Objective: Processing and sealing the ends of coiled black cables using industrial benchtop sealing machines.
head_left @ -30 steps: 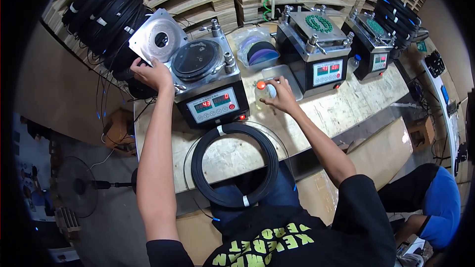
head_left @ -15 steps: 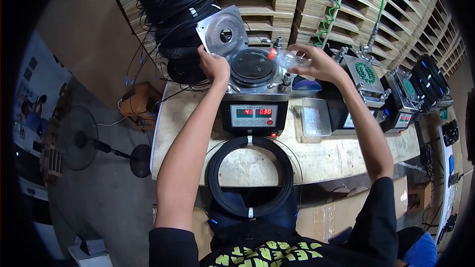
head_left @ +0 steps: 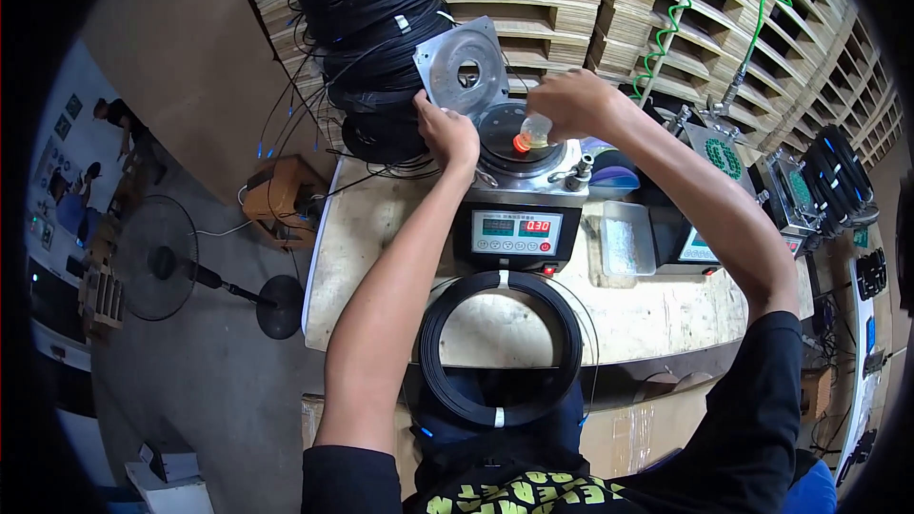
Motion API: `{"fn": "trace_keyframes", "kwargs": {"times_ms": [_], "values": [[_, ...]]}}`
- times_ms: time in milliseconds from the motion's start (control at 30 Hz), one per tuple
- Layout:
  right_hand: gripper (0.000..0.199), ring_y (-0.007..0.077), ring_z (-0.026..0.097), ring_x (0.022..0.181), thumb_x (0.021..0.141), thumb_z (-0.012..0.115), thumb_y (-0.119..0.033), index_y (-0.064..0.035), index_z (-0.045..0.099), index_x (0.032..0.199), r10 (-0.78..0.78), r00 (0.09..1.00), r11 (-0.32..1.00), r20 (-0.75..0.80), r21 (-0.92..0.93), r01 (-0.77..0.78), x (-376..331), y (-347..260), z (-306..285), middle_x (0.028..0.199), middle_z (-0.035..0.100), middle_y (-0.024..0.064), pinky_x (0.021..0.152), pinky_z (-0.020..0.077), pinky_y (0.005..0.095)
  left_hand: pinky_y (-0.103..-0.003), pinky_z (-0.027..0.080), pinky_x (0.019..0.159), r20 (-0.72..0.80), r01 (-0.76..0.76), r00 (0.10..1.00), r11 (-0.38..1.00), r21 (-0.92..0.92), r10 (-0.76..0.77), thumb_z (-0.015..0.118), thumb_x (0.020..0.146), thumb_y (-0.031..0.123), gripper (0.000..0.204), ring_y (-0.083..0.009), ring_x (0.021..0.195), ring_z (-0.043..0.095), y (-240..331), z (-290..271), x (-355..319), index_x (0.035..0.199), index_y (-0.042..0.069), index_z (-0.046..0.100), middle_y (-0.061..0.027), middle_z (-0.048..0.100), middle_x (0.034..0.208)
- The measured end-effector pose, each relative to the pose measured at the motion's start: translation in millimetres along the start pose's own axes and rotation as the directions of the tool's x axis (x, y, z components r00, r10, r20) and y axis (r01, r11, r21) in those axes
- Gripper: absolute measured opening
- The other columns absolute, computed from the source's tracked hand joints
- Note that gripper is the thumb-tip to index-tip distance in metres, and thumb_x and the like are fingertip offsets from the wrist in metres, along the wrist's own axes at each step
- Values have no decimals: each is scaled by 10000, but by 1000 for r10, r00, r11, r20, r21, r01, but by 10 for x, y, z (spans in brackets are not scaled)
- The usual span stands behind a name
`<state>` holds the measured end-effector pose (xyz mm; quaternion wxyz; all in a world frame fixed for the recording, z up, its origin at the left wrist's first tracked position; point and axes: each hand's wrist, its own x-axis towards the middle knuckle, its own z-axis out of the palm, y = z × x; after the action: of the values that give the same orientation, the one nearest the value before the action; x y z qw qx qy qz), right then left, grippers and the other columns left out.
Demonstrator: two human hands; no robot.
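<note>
My left hand [head_left: 449,138] grips the lower edge of a square metal plate [head_left: 442,67] with a round hole in its middle, holding it tilted up behind a polishing machine [head_left: 463,233]. In my right hand [head_left: 579,103] is a clear squeeze bottle [head_left: 536,129] with a red tip, turned downward. That tip is over the black round disc [head_left: 496,127] on top of the machine; whether it touches cannot be made out. The bottle and right hand hide part of the disc. Red digits glow on the machine's front panel [head_left: 516,232].
A black cable coil [head_left: 434,352] hangs over the table's front edge. Right of the machine are a clear plastic tray [head_left: 626,240] and more machines [head_left: 716,154]. Stacked cable coils [head_left: 367,38] stand at the back left, with a fan [head_left: 157,257] on the floor.
My right hand has moved left and turned over, bringing the bottle from sideways to tip-down above the disc. My left hand still holds the plate. The whole view has shifted slightly.
</note>
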<state>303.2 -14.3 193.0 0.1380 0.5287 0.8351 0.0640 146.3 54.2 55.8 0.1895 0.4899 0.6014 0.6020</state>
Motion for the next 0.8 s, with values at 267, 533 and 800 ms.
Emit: {"fn": "trace_keyframes", "kwargs": {"times_ms": [267, 533, 800], "values": [[511, 288, 696, 1079, 647, 903, -212, -124, 711, 1112, -46, 998, 997, -45, -59, 43, 744, -36, -45, 1155, 717, 81, 840, 572, 432, -492, 430, 971, 2, -134, 991, 984, -114, 135, 460, 872, -67, 449, -466, 1144, 561, -147, 70, 19, 1319, -53, 430, -297, 584, 1219], [601, 278, 678, 1089, 655, 891, -233, -152, 681, 1212, 100, 994, 993, 49, -67, -97, 582, 423, 73, 1148, 717, 62, 829, 569, 414, -489, 461, 966, 2, -13, 1000, 999, -43, 13, 480, 886, -51, 443, -436, 1159, 572, -29, 37, -18, 1325, -8, 442, -270, 586, 1245], [589, 325, 689, 1054, 698, 863, -253, -132, 699, 1251, 13, 1000, 984, 20, 177, -16, -39, 126, 144, 1071, 739, 158, 872, 557, 424, -496, 471, 951, -6, -16, 1000, 998, -53, 15, 474, 883, -42, 446, -441, 1135, 583, -54, 16, 12, 1326, -3, 443, -273, 590, 1234]]}}
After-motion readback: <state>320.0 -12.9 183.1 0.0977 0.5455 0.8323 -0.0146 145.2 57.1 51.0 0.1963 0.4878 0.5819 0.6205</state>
